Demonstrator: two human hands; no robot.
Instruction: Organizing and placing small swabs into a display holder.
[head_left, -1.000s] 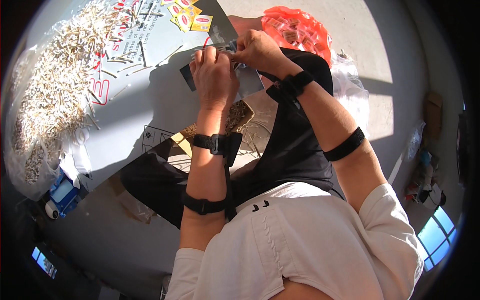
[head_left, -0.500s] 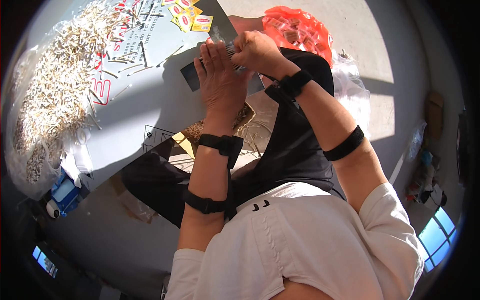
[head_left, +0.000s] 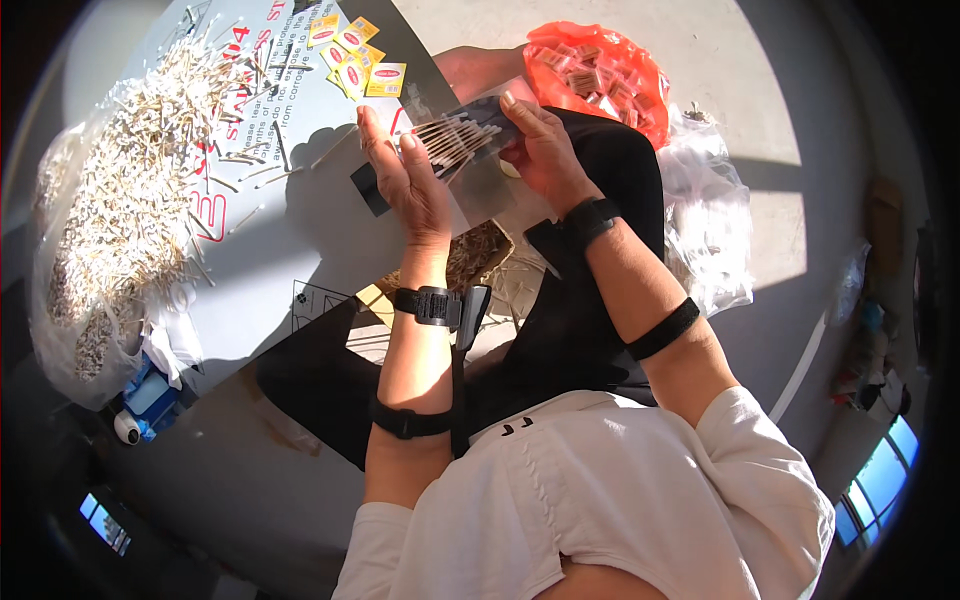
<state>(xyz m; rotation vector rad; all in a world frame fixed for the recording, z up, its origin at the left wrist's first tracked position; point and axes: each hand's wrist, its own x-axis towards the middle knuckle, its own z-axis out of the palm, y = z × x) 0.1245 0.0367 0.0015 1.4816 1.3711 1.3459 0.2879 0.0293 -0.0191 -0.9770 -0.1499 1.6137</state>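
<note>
A fanned bundle of cotton swabs (head_left: 455, 142) lies between my two hands, above the sheet's near right edge. My right hand (head_left: 548, 152) pinches clear plastic film (head_left: 487, 108) around the swabs' right ends, its thumb on top. At the swabs' left ends is my left hand (head_left: 408, 192), thumb and fingers apart, the thumb close against the sticks. Its other fingers are partly hidden. A dark flat piece (head_left: 369, 190) lies under my left wrist. Small yellow printed cards (head_left: 386, 79) rest just beyond my left hand.
A large heap of loose cotton swabs (head_left: 130, 200) spills from a clear bag on the grey printed sheet (head_left: 250, 290). A red plastic bag (head_left: 600, 80) of small packs stands at the far right, beside a clear bag (head_left: 705, 230). Below my hands is a cardboard box (head_left: 490, 245) with more sticks.
The swab bundle now shows fanned out between my hands. My left hand has lifted from lying flat and turned thumb-up. My right hand has moved right and opened away from the left.
</note>
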